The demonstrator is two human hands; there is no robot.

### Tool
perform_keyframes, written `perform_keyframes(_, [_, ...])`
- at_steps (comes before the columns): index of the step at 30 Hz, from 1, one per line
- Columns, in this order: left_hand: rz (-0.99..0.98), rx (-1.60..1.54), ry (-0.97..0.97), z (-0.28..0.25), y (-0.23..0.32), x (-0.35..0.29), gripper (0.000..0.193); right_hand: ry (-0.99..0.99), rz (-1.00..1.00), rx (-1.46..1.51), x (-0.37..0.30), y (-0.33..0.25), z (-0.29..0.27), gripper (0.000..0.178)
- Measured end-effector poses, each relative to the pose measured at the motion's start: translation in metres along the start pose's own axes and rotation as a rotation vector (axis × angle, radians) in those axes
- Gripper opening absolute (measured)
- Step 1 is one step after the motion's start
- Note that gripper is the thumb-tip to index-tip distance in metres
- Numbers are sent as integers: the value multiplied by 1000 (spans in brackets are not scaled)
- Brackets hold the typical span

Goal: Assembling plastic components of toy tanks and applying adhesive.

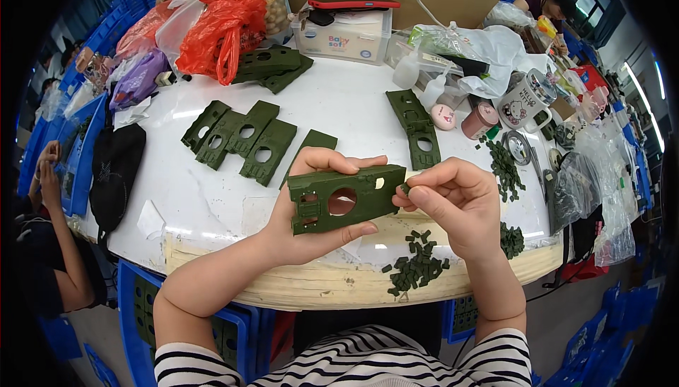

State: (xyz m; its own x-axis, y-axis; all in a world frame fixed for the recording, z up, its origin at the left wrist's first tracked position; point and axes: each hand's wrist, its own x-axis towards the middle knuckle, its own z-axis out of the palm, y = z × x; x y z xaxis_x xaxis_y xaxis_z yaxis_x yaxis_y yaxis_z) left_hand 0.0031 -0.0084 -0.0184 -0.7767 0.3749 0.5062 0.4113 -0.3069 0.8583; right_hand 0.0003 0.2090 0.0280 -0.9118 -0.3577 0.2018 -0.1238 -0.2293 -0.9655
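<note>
My left hand (304, 235) is wrapped round a dark green plastic hull part (322, 203), which looks like a model tank's upper shell with a round hole. Between the thumb and forefinger of my right hand (456, 203) is a small dark green plastic piece (405, 188), close against the hull's right end; whether they touch I cannot tell. Below lies a loose heap of similar small pieces (417, 263). Several more hull parts (244, 139) lie side by side at the back left, and another hull part (414, 129) lies beyond my right hand.
Two more heaps of small pieces (503, 171) lie at the right, near a white mug (527, 107). Along the back stand a clear plastic box (343, 37), a red bag (219, 30) and small squeeze bottles (433, 90). A co-worker's arm (60, 224) is at the far left.
</note>
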Motion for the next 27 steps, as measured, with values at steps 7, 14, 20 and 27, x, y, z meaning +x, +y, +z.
perform_keyframes(7, [29, 74, -19, 0, 0, -1, 56, 52, 193, 66, 3, -5, 2, 16])
perform_keyframes(14, [49, 89, -17, 1, 1, 0, 58, 27, 246, 59, 4, -4, -2, 16])
perform_keyframes(20, [49, 109, -10, 0, 3, 0, 58, 15, 174, -18, 2, -5, 0, 15])
perform_keyframes(27, [52, 114, -8, -1, 2, 0, 59, 19, 152, -63, 0, -7, 2, 14])
